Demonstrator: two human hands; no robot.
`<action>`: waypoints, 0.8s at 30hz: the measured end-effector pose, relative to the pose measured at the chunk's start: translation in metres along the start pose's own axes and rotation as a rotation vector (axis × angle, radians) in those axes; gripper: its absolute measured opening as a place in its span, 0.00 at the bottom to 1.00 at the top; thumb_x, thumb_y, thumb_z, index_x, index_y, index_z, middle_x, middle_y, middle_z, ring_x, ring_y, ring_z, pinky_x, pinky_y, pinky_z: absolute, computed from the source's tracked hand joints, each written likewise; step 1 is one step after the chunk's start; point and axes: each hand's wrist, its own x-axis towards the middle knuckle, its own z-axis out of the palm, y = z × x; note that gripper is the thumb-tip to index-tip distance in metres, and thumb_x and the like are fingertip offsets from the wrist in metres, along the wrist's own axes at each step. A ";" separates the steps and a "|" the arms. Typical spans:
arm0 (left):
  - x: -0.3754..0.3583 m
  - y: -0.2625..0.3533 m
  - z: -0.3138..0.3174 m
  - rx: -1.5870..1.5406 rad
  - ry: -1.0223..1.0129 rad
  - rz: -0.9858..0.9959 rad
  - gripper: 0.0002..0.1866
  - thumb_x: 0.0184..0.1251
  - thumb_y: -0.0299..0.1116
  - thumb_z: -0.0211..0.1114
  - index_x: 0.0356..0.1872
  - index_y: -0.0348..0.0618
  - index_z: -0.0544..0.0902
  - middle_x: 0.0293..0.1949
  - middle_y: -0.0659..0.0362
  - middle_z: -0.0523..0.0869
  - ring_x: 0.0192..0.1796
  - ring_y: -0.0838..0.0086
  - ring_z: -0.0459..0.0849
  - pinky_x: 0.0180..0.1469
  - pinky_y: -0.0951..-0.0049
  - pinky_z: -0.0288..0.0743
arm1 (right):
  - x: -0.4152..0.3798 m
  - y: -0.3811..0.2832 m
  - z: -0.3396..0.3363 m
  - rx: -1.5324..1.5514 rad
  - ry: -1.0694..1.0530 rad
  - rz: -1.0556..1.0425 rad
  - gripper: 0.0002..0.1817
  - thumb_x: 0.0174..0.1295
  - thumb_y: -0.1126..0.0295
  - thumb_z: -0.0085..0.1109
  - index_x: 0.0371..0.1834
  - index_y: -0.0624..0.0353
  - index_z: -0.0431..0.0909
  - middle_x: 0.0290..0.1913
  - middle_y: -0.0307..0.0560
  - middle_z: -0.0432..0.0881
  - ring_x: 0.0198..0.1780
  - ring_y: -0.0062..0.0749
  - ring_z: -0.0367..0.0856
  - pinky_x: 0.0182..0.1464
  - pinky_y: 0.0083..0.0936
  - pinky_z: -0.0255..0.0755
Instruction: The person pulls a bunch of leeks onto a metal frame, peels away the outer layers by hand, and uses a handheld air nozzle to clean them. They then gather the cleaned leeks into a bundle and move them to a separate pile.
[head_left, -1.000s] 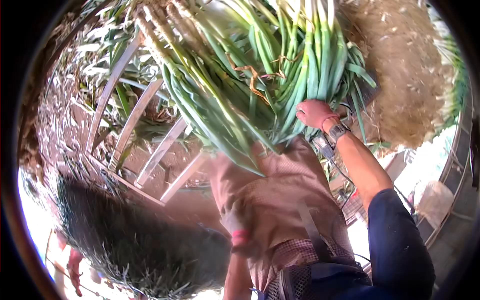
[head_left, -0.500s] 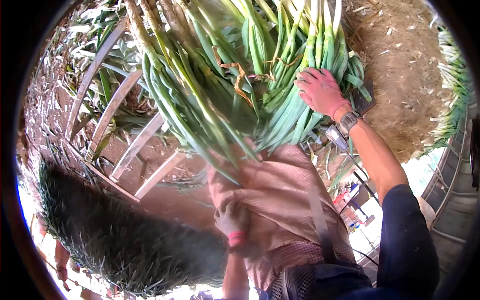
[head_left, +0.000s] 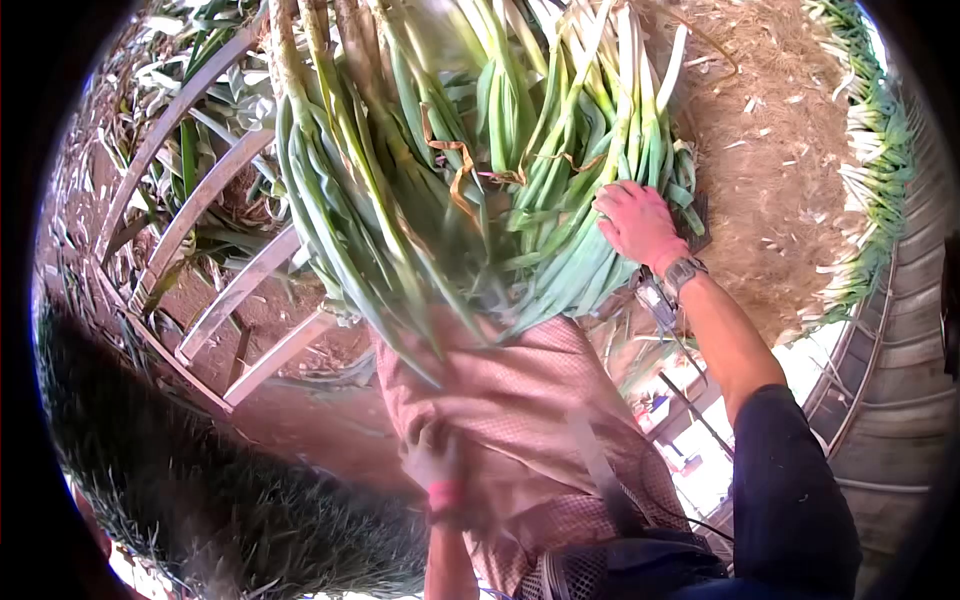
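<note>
Currently R hand [head_left: 640, 222] on gr. onions [head_left: 570, 235], L hand [head_left: 430, 456] over cloth [head_left: 520, 390]; can't tell grips.

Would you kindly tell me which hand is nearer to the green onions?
Right. The right hand is on the leafy part of the green onions; the left hand is apart from them, lower, by the pink cloth.

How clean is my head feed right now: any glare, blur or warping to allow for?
Head view: glare burns out the background beside the dark sleeve; head view: haze softens the left hand, while the right hand on the green onions looks sharper; head view: fisheye distortion, with black corners.
</note>
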 end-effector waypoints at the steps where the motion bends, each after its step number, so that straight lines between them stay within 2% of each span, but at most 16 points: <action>1: -0.001 -0.002 0.002 -0.004 0.007 0.024 0.18 0.54 0.46 0.76 0.46 0.55 0.92 0.63 0.57 0.84 0.65 0.52 0.76 0.69 0.54 0.69 | 0.002 -0.001 -0.001 0.016 0.007 0.012 0.16 0.67 0.58 0.61 0.54 0.49 0.85 0.63 0.38 0.81 0.67 0.38 0.74 0.67 0.42 0.69; 7: -0.004 0.004 0.007 -0.013 0.010 -0.004 0.19 0.54 0.46 0.76 0.46 0.54 0.92 0.62 0.57 0.85 0.65 0.52 0.76 0.69 0.54 0.69 | 0.025 0.008 -0.004 0.126 -0.018 0.014 0.11 0.66 0.60 0.62 0.45 0.47 0.89 0.57 0.37 0.85 0.62 0.39 0.77 0.62 0.39 0.75; 8: -0.003 0.006 0.010 -0.027 0.018 -0.004 0.18 0.53 0.46 0.77 0.46 0.53 0.92 0.62 0.57 0.85 0.64 0.52 0.76 0.69 0.54 0.69 | 0.029 0.010 -0.004 0.193 0.143 -0.062 0.11 0.65 0.61 0.62 0.43 0.51 0.89 0.50 0.44 0.87 0.55 0.46 0.82 0.58 0.39 0.78; 9: -0.003 0.007 0.012 -0.036 0.016 -0.001 0.18 0.53 0.46 0.77 0.46 0.53 0.92 0.62 0.57 0.85 0.64 0.52 0.76 0.69 0.54 0.69 | 0.033 0.013 -0.006 0.183 0.142 -0.062 0.11 0.65 0.61 0.62 0.43 0.51 0.89 0.50 0.44 0.87 0.55 0.46 0.82 0.58 0.39 0.78; 11: -0.003 0.007 0.014 0.040 0.118 0.111 0.14 0.58 0.46 0.73 0.44 0.59 0.92 0.57 0.64 0.87 0.58 0.57 0.82 0.63 0.54 0.75 | 0.044 0.020 -0.006 0.497 0.189 0.071 0.11 0.67 0.64 0.62 0.45 0.57 0.87 0.43 0.50 0.88 0.47 0.49 0.85 0.54 0.38 0.79; 12: -0.004 0.009 0.015 0.029 0.126 0.101 0.14 0.57 0.45 0.74 0.44 0.59 0.92 0.56 0.64 0.87 0.57 0.57 0.83 0.63 0.55 0.75 | 0.054 0.025 -0.005 0.499 0.278 0.146 0.13 0.69 0.64 0.61 0.47 0.62 0.86 0.40 0.57 0.89 0.43 0.53 0.87 0.50 0.40 0.80; 13: -0.003 0.009 0.016 0.027 0.127 0.099 0.14 0.57 0.45 0.74 0.44 0.59 0.92 0.56 0.64 0.87 0.57 0.57 0.83 0.63 0.55 0.75 | 0.065 0.032 -0.005 0.498 0.277 0.144 0.13 0.69 0.64 0.61 0.47 0.62 0.86 0.40 0.57 0.89 0.43 0.53 0.87 0.50 0.40 0.80; 15: -0.002 0.008 0.018 0.028 0.129 0.116 0.14 0.57 0.44 0.74 0.44 0.57 0.91 0.56 0.63 0.87 0.56 0.57 0.83 0.62 0.56 0.76 | 0.090 0.046 -0.007 0.632 0.337 0.556 0.17 0.69 0.61 0.62 0.49 0.64 0.85 0.43 0.63 0.89 0.47 0.53 0.88 0.51 0.39 0.80; 17: -0.003 0.007 0.021 0.029 0.132 0.127 0.14 0.56 0.43 0.75 0.43 0.56 0.91 0.56 0.62 0.88 0.56 0.55 0.83 0.61 0.55 0.76 | 0.114 0.062 -0.013 0.577 0.257 0.719 0.24 0.64 0.52 0.62 0.49 0.65 0.84 0.51 0.70 0.86 0.56 0.63 0.85 0.59 0.46 0.78; 18: -0.002 0.011 0.020 -0.026 0.075 0.054 0.16 0.54 0.43 0.76 0.44 0.53 0.92 0.58 0.58 0.86 0.60 0.54 0.80 0.65 0.55 0.73 | 0.123 0.059 -0.028 0.402 0.207 0.704 0.29 0.64 0.48 0.62 0.53 0.66 0.83 0.53 0.71 0.85 0.56 0.66 0.84 0.60 0.47 0.77; 19: -0.002 0.012 0.020 -0.080 0.019 -0.019 0.17 0.53 0.43 0.78 0.44 0.51 0.92 0.60 0.55 0.85 0.64 0.53 0.76 0.69 0.55 0.69 | 0.134 0.060 -0.029 0.317 0.183 0.679 0.33 0.64 0.44 0.62 0.51 0.69 0.85 0.44 0.70 0.88 0.50 0.66 0.87 0.56 0.49 0.79; 21: -0.002 0.012 0.025 -0.083 0.020 -0.033 0.17 0.53 0.44 0.78 0.44 0.52 0.92 0.60 0.55 0.85 0.64 0.53 0.76 0.69 0.55 0.69 | 0.150 0.047 -0.047 0.303 -0.033 0.770 0.34 0.63 0.43 0.64 0.50 0.69 0.86 0.48 0.71 0.87 0.54 0.65 0.86 0.58 0.48 0.78; 22: -0.002 0.011 0.027 -0.092 0.024 -0.037 0.17 0.53 0.44 0.77 0.44 0.53 0.92 0.60 0.56 0.85 0.64 0.53 0.76 0.69 0.55 0.68 | 0.156 0.044 -0.046 0.273 -0.039 0.784 0.33 0.62 0.42 0.66 0.49 0.68 0.87 0.49 0.70 0.87 0.55 0.65 0.86 0.58 0.47 0.78; 23: -0.002 0.011 0.028 -0.089 0.023 -0.044 0.17 0.53 0.44 0.77 0.44 0.53 0.92 0.60 0.56 0.85 0.64 0.53 0.76 0.69 0.55 0.68 | 0.160 0.043 -0.044 0.236 -0.062 0.813 0.25 0.61 0.50 0.66 0.50 0.62 0.88 0.50 0.63 0.89 0.53 0.60 0.88 0.56 0.46 0.80; 24: -0.002 0.012 0.029 -0.087 0.028 -0.040 0.17 0.53 0.44 0.77 0.44 0.53 0.92 0.60 0.56 0.85 0.64 0.53 0.76 0.69 0.54 0.68 | 0.164 0.048 -0.039 0.255 -0.058 0.803 0.25 0.60 0.52 0.66 0.49 0.62 0.88 0.50 0.63 0.89 0.53 0.60 0.88 0.56 0.46 0.80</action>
